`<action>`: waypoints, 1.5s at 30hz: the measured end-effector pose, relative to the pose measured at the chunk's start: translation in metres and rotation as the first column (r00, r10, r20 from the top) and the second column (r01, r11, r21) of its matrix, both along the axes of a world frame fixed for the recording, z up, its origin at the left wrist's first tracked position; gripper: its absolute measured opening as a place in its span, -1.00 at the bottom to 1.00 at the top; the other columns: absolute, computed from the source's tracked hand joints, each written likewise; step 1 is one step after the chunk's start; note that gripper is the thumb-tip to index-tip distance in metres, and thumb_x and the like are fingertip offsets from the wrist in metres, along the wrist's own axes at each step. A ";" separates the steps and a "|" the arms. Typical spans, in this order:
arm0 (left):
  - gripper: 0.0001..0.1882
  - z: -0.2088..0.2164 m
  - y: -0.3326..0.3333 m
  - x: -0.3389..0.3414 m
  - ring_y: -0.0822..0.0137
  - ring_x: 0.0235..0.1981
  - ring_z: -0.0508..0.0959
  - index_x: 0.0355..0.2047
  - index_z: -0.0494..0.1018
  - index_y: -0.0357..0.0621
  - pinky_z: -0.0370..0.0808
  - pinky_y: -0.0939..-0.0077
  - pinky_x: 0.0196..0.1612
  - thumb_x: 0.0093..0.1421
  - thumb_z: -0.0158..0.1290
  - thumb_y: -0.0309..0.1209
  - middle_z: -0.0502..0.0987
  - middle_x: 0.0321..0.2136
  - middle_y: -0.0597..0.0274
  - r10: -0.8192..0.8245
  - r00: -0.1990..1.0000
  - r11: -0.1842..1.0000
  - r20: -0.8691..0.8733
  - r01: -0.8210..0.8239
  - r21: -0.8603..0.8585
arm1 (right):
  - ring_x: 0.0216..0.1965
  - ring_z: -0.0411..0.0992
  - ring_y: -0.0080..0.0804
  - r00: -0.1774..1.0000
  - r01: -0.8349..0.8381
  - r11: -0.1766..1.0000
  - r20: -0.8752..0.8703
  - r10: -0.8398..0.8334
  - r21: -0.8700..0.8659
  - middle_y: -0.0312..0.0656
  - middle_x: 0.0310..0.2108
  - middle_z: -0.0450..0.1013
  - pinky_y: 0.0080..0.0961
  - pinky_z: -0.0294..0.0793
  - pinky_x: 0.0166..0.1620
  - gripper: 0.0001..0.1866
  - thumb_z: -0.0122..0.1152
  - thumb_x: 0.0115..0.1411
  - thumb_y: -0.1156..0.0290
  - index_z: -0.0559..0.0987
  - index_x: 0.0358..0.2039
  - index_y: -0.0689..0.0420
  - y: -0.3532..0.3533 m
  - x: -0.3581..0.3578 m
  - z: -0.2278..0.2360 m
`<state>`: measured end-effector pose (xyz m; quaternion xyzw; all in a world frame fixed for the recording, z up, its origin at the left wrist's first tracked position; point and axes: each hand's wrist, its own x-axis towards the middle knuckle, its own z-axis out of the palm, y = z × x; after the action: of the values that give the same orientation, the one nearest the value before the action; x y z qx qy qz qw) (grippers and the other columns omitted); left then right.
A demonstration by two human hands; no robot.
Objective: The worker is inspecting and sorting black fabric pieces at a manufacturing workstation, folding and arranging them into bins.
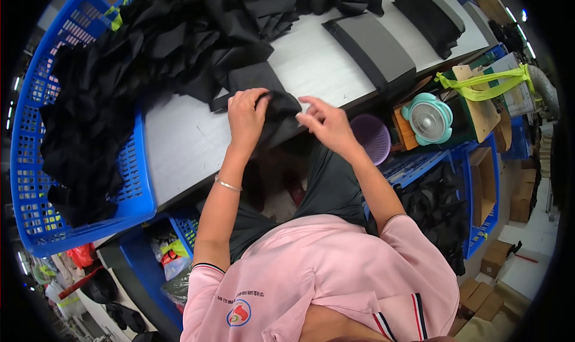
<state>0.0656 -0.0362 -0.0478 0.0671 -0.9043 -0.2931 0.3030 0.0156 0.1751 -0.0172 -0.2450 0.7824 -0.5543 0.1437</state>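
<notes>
At the front edge of the grey table (179, 153), my left hand (247, 117) pinches a piece of black fabric (278, 111) between thumb and fingers. The piece is partly folded and hangs over the edge toward my lap. To its right, my right hand (326, 123) is held with the fingers spread and bent, its fingertips close to the fabric's right side. Whether they touch it I cannot tell. Beyond both hands lies a large heap of black fabric pieces (197, 36), spilling leftward into a blue plastic basket (141, 180).
Two stacks of flat dark pieces, one grey-topped (374, 45) and one black-edged (428, 18), lie on the table's right. Beside my right arm are a purple basket (371, 139), a turquoise fan (428, 120) and a blue crate (494, 204). Another blue bin (144, 246) stands lower left.
</notes>
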 end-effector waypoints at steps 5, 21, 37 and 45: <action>-0.78 -0.007 0.001 -0.014 0.16 -0.19 0.55 -0.20 0.57 -0.19 0.39 0.32 -0.05 0.14 0.21 -0.44 0.62 -0.29 0.20 0.087 0.990 0.994 0.115 -0.094 0.058 | -0.07 0.47 -0.19 0.438 0.581 0.809 -0.872 -0.218 0.090 -0.11 -0.07 0.48 -0.27 0.47 -0.06 -0.53 0.38 0.13 0.28 0.55 0.04 0.15 0.064 -0.102 0.015; -0.13 0.047 0.091 0.088 0.11 0.31 0.30 0.36 0.12 -0.33 0.24 0.23 0.33 0.25 0.17 -0.01 0.27 0.30 0.01 -0.403 0.849 0.217 -0.341 0.451 0.866 | -0.37 0.53 -0.22 0.068 0.523 0.849 -0.989 -0.131 -0.077 -0.14 -0.28 0.53 -0.37 0.52 -0.33 -0.79 0.29 0.20 0.46 0.61 -0.15 0.18 0.039 -0.005 0.062; -0.26 0.045 0.050 0.162 -0.09 0.17 0.47 0.24 0.29 -0.28 0.39 -0.01 0.25 0.09 0.27 -0.26 0.52 0.08 -0.06 -0.212 0.805 -0.320 -0.553 0.478 0.818 | -0.54 0.28 -0.72 0.983 -0.086 0.991 0.151 0.101 -0.102 -0.34 -0.60 0.43 -0.64 0.30 -0.46 -0.82 0.22 0.32 0.39 0.59 -0.31 0.26 0.006 0.154 0.038; -0.66 0.044 0.050 0.170 0.07 -0.15 0.64 -0.03 0.45 -0.32 0.57 0.17 0.05 0.20 0.15 -0.45 0.64 -0.31 0.08 -0.035 0.937 -0.324 -0.348 0.319 0.891 | -0.20 0.45 -0.57 0.799 0.122 0.992 -0.597 -0.073 0.042 -0.19 -0.19 0.51 -0.57 0.43 -0.18 -0.67 0.23 0.31 0.32 0.50 0.00 0.22 0.011 0.157 0.040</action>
<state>0.2354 0.0140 -0.0034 0.1152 -0.2689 -0.9435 0.1559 0.1722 0.1861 0.0226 -0.3597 0.8205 -0.4255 -0.1277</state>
